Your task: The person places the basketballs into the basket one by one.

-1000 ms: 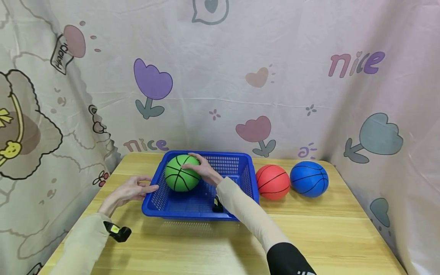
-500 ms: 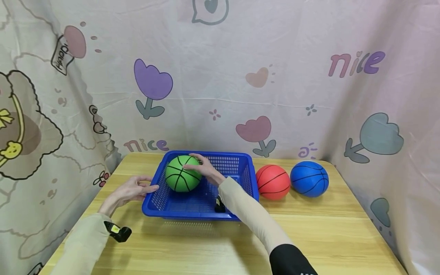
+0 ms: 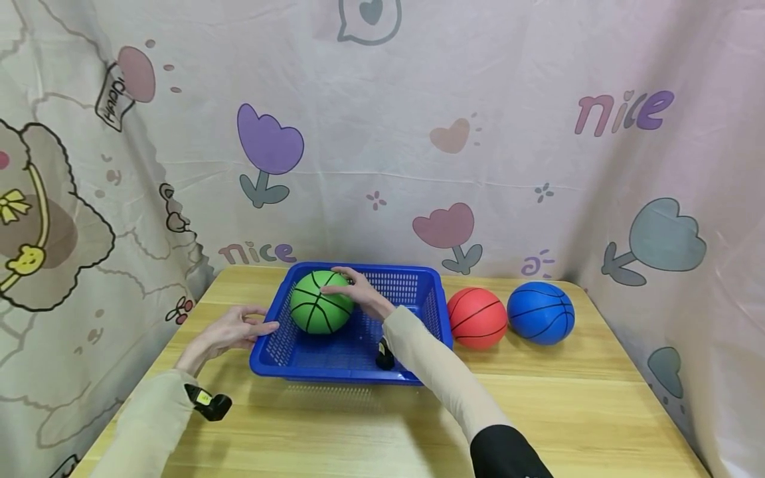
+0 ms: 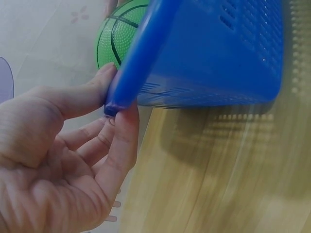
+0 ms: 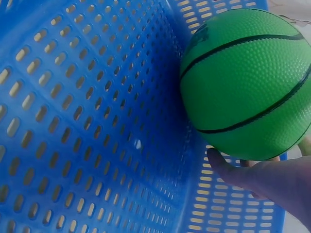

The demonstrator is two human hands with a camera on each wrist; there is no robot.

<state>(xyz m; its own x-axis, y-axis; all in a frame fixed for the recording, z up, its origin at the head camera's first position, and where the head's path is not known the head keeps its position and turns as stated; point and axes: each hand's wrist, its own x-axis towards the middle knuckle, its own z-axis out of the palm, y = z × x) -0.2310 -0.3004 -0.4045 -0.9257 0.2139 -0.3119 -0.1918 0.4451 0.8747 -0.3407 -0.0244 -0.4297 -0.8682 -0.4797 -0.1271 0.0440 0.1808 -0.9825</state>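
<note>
A small green basketball (image 3: 321, 305) with black lines is inside the blue plastic basket (image 3: 352, 381), toward its left side. My right hand (image 3: 362, 297) holds the ball from the right, fingers over the top and thumb on the near side. In the right wrist view the thumb (image 5: 228, 167) lies along the green ball (image 5: 248, 82), while the other fingers are mostly hidden. At the basket's left rim (image 4: 146, 53) my left hand (image 3: 233, 330) pinches the edge between thumb and fingers, as the left wrist view shows.
Right of the basket, a red basketball (image 3: 477, 318) sits close against its wall. A blue basketball (image 3: 540, 313) lies beside the red one. All stand on a wooden table (image 3: 574, 398), with a patterned curtain (image 3: 370, 133) behind and at both sides.
The head view has shifted very slightly. The green basketball and my right hand have edged a little to the right; my left hand stays on the basket rim.
</note>
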